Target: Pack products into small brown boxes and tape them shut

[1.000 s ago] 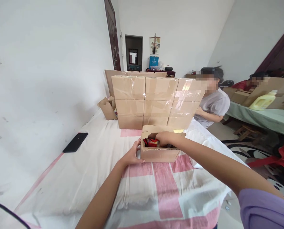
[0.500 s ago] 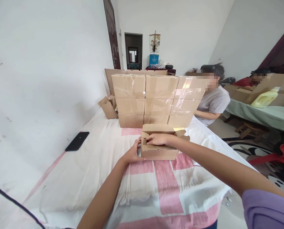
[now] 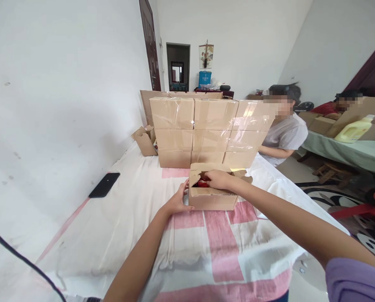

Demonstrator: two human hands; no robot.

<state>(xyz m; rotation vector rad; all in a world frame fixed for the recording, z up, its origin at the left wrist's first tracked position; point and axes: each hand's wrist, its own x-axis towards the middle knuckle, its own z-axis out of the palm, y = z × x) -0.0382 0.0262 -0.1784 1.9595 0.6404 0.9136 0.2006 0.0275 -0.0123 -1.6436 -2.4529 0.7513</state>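
An open cardboard box (image 3: 214, 202) stands on the cloth-covered table in front of me, its flaps raised. My left hand (image 3: 177, 200) grips its left end, thumb along the lower front and fingers against the side. Inside the box, a shiny red item (image 3: 202, 183) shows near the left end; its kind is unclear. My right hand (image 3: 219, 179) reaches in from above with fingers curled down beside the red item. The fingertips are partly hidden, and I cannot tell exactly what they hold.
Taped cardboard boxes (image 3: 175, 115) are stacked behind the open one. A smaller torn box (image 3: 145, 141) sits to their left. A black phone (image 3: 105, 185) lies by the wall. At right, a person (image 3: 288, 130) sits near the stack; another is behind a yellow jug (image 3: 354, 129).
My right hand has shifted right and slightly up within the box, so more of the red item shows. My left hand keeps its place on the box's end.
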